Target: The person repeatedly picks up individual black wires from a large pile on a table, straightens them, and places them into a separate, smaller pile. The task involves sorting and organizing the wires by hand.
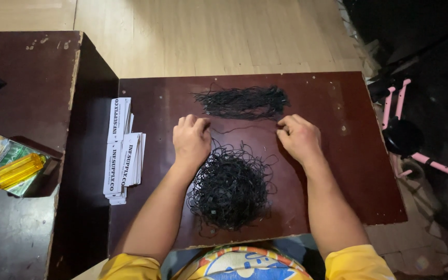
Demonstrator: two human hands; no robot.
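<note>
Dark brown scuffed tabletop [338, 171]: one thin black cord [245, 127], judged light, limp and tangle-prone, is pinched at its ends between left hand [192, 139] and right hand [299, 137], best gripped there.

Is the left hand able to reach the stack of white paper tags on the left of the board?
Probably yes. The left hand rests on the board, and nothing lies between it and the stack of white paper tags.
</note>
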